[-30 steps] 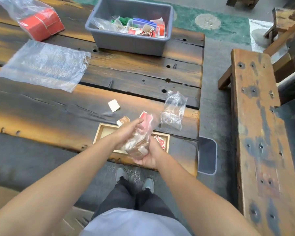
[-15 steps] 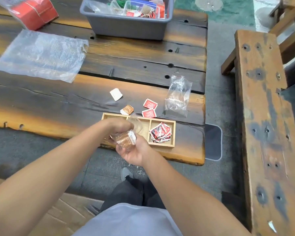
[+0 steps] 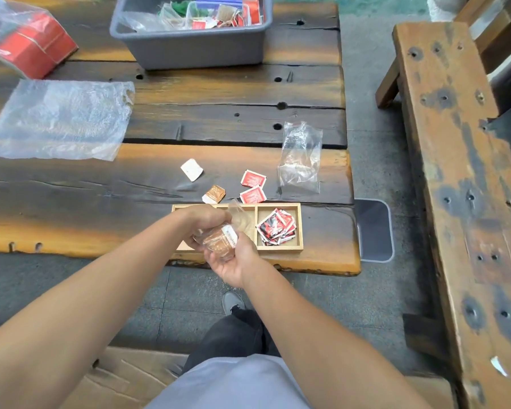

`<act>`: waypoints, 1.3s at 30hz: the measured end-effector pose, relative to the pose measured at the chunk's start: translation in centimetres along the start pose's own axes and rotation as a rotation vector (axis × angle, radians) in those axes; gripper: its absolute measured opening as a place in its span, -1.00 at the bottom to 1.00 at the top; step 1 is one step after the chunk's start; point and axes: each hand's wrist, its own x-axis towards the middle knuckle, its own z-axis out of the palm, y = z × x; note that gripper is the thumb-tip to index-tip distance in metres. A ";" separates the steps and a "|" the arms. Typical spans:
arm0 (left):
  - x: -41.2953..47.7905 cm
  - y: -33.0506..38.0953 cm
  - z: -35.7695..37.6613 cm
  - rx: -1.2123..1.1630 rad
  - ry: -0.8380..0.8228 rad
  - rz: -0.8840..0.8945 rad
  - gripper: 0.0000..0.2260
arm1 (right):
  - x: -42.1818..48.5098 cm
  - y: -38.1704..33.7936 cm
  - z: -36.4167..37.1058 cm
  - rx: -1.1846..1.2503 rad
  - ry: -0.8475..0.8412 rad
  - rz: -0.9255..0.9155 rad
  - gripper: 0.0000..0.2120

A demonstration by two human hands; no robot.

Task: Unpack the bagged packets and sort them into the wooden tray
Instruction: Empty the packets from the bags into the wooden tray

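A three-compartment wooden tray point(image 3: 301, 228) sits at the table's near edge. Its right compartment holds several red packets point(image 3: 276, 227). Over the tray's left and middle compartments, my right hand point(image 3: 233, 261) cups a small clear bag of brown packets point(image 3: 220, 242) from below. My left hand point(image 3: 202, 221) grips the same bag from above. Just beyond the tray lie two loose red packets point(image 3: 252, 187), a brown packet point(image 3: 214, 193) and a white packet point(image 3: 191, 169). An empty clear bag point(image 3: 300, 157) lies to the right of them.
A grey tub point(image 3: 189, 48) of mixed bagged packets stands at the back. A large clear plastic bag point(image 3: 59, 119) lies at the left, with a bagged red box point(image 3: 30, 45) behind it. A wooden bench point(image 3: 460, 172) runs along the right. A grey bin point(image 3: 373, 231) stands on the floor.
The hands dropped from above the tray toward its near edge with the bag, uncovering the red packets in the right compartment. The view came closer to the table.
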 end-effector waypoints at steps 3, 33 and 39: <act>0.1 0.4 0.0 -0.027 0.015 -0.013 -0.68 | -0.3 -0.5 0.3 0.012 0.051 -0.026 -0.46; -2.2 3.3 -3.6 0.131 0.212 -0.013 -0.71 | -6.7 -1.2 5.6 0.068 0.133 -0.082 -0.56; -3.2 3.3 -4.7 0.160 0.225 0.002 -0.78 | -7.9 -1.2 6.6 0.039 0.078 -0.099 -0.63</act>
